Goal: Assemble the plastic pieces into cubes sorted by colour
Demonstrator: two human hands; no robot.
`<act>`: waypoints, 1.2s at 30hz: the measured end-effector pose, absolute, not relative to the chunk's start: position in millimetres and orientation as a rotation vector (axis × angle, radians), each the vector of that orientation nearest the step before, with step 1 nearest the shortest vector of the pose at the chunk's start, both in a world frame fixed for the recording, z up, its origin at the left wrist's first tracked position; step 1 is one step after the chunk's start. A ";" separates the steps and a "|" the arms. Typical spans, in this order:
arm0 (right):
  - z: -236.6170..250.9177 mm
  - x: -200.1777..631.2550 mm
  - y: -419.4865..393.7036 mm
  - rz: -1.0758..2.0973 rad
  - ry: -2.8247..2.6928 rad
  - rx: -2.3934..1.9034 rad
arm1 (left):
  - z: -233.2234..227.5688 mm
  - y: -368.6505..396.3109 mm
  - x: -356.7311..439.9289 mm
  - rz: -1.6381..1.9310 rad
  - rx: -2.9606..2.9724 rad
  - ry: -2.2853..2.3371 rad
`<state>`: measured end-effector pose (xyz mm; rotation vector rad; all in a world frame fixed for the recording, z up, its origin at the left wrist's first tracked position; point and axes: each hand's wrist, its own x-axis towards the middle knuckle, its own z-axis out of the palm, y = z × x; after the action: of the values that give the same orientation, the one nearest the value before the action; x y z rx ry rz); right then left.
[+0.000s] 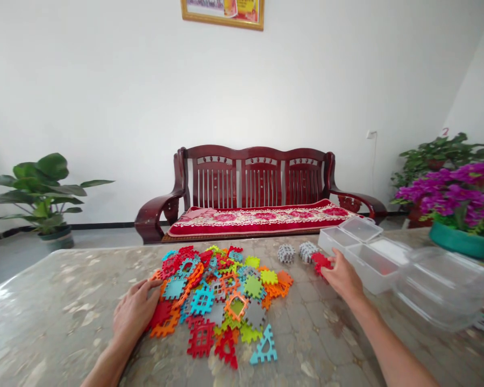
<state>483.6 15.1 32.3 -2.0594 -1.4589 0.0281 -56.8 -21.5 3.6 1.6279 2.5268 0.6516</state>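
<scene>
A pile of colourful plastic interlocking tiles (pixel 221 293) lies on the marbled table (pixel 56 312). My left hand (pixel 135 314) rests flat on the pile's left edge, over orange and red tiles. My right hand (pixel 341 277) is farther right, its fingers closed on a small stack of red tiles (pixel 320 262) beside a clear compartment box (pixel 363 255). Two grey tile stacks (pixel 296 252) stand just left of the red ones.
A large clear plastic container (pixel 447 287) sits at the right, next to a teal pot of purple flowers (pixel 463 242). Beyond the table stand a dark wooden bench (pixel 258 193) with a red cushion and a green plant (pixel 44 199) at left.
</scene>
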 end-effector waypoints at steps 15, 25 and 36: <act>25.0 494.1 11.9 -0.113 -1.577 -2.218 | 0.9 -21.1 -59.0 0.664 1.627 2.522; 9.0 488.0 21.2 -0.167 -1.648 -2.259 | 0.4 -22.0 -55.0 0.672 1.661 2.571; 17.9 476.5 13.3 -0.367 -1.636 -2.156 | 8.6 -27.5 -47.8 0.647 1.648 2.582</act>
<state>476.5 13.3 17.9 -2.1558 -1.6360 -0.3669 -47.8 -27.5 8.6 1.6479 2.5824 0.6470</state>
